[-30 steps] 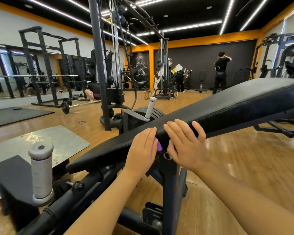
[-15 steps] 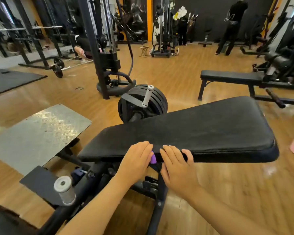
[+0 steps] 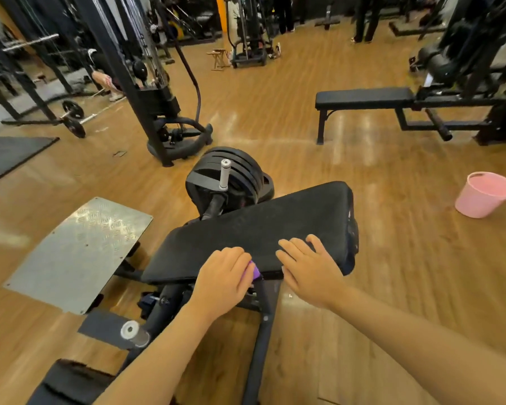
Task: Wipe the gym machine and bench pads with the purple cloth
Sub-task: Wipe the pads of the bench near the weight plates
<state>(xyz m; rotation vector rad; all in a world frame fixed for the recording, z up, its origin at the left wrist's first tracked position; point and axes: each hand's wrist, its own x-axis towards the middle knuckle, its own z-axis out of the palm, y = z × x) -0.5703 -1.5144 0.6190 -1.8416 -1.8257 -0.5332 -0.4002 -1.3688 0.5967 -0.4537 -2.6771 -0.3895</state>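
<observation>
A checkered metal footplate [image 3: 79, 252] lies at the left, beside the machine's black pad [image 3: 254, 229]; stacked weight plates [image 3: 234, 176] sit behind the pad; the left hand [image 3: 222, 283] presses its curled grip over the purple cloth [image 3: 255, 271] at the pad's near edge; the right hand [image 3: 310, 268] rests flat on the pad, fingers straight; a pink bucket [image 3: 484, 194] stands on the wooden floor [image 3: 406, 244] at the right.

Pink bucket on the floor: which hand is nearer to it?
Right. The right hand rests flat on the black bench pad, on the side toward the pink bucket. The left hand presses the purple cloth at the pad's near edge, farther from it.
</observation>
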